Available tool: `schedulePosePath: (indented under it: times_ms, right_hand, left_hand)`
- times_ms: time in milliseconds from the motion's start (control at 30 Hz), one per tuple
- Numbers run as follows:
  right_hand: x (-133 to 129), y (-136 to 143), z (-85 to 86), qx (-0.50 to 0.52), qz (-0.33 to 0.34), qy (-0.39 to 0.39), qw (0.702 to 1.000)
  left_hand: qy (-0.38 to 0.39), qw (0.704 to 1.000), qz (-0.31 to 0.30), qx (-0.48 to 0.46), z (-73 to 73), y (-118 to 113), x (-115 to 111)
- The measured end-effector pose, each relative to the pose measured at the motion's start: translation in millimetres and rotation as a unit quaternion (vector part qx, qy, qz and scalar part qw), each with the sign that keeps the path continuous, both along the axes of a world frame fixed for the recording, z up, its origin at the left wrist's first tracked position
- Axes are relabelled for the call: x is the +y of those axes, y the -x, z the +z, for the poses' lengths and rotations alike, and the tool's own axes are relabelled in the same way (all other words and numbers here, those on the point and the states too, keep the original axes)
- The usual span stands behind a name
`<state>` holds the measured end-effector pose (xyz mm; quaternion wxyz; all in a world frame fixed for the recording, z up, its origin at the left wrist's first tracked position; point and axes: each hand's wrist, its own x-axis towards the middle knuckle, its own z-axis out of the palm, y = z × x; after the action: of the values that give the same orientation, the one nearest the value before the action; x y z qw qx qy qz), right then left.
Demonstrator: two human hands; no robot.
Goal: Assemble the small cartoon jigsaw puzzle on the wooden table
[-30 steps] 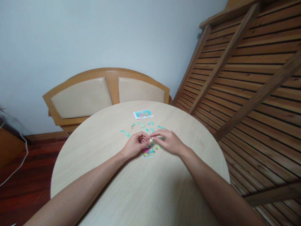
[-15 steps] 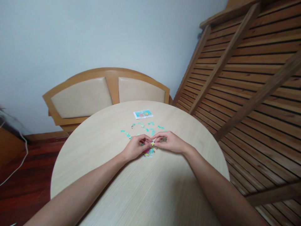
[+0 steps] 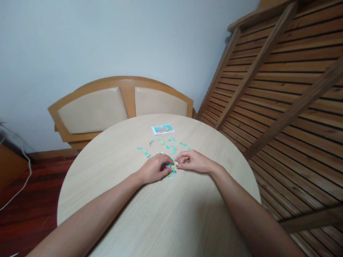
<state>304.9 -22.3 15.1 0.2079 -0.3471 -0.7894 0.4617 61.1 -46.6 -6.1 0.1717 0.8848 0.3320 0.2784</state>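
Note:
Between the fingertips of my right hand (image 3: 197, 161) is a small yellow puzzle piece (image 3: 176, 163). My left hand (image 3: 155, 167) rests on the table just left of it, thumb and fingers apart, over a cluster of joined puzzle pieces (image 3: 171, 174) in pink, yellow and teal. Part of that cluster is hidden under the left fingers. Beyond the hands lie several loose teal pieces (image 3: 173, 150). Farther back, a picture card (image 3: 163, 129) with two cartoon figures lies flat.
The round pale wooden table (image 3: 112, 160) fills the middle. A bench with cream back panels (image 3: 92, 110) stands behind it. On the right leans a slatted wooden frame (image 3: 268, 89). A white cable (image 3: 28, 175) hangs at the left.
The left thumb and fingers have parted and drawn back from the yellow piece, a little down and left. The right hand keeps the piece, slightly further right.

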Motion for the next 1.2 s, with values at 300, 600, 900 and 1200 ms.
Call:
schedulePosePath:
  times_ms: [300, 600, 900, 1200]
  right_hand:
    - [2.0, 6.7, -7.2, -0.008, -0.018, -0.141, 0.990]
    - [2.8, 16.2, -13.1, -0.038, -0.048, -0.199, 0.978]
    - [1.6, 18.4, -13.3, -0.057, -0.032, -0.203, 0.977]
    - [0.9, 19.5, -10.9, -0.058, -0.019, -0.218, 0.974]
  left_hand:
    - [-0.009, 0.999, 0.026, 0.020, 0.7, 1.7, 1.9]
    - [-0.029, 0.997, -0.018, 0.064, 1.2, 9.2, 5.7]
    - [-0.034, 0.997, -0.030, 0.070, 1.4, 8.5, 7.4]
    - [-0.030, 0.996, -0.027, 0.073, 3.6, 8.3, 6.6]
